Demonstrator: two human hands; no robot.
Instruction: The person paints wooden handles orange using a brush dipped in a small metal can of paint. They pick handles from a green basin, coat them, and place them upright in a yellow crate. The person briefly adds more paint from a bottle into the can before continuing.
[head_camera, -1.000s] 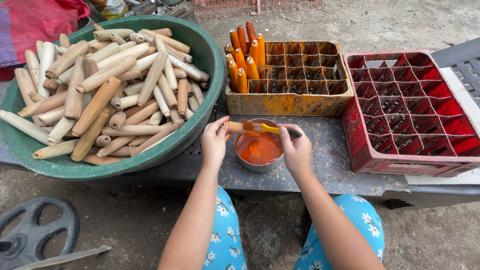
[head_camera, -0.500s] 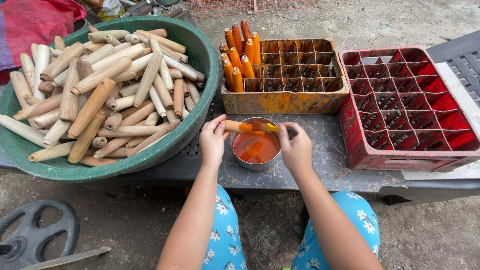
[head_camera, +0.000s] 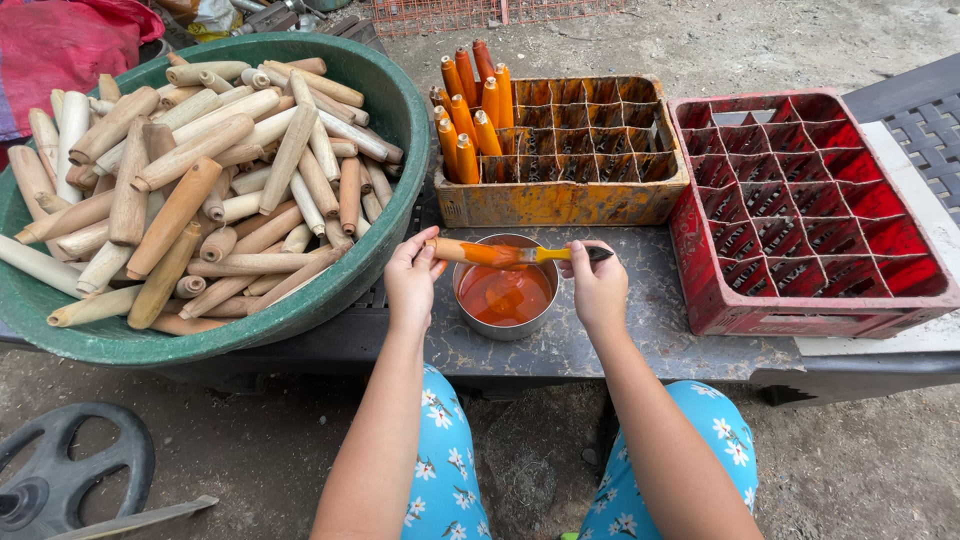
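Observation:
My left hand (head_camera: 412, 281) holds a wooden handle (head_camera: 468, 251) level above a metal bowl of orange paint (head_camera: 505, 297); the handle is wet with orange paint. My right hand (head_camera: 598, 289) grips a paintbrush (head_camera: 560, 254) with a yellow ferrule, its bristles against the handle's right end. Behind the bowl, an orange-stained divided crate (head_camera: 565, 195) has several painted orange handles (head_camera: 468, 105) standing upright in its left cells.
A big green basin (head_camera: 385, 215) at the left is heaped with unpainted wooden handles (head_camera: 185, 190). A red divided crate (head_camera: 805, 215) stands at the right on the dark table (head_camera: 600, 355). A black wheel-shaped object (head_camera: 60, 470) lies on the dirt ground.
The handle and brush stay over the bowl; both hands have shifted slightly, with the brush working along the handle. The view has drifted a little.

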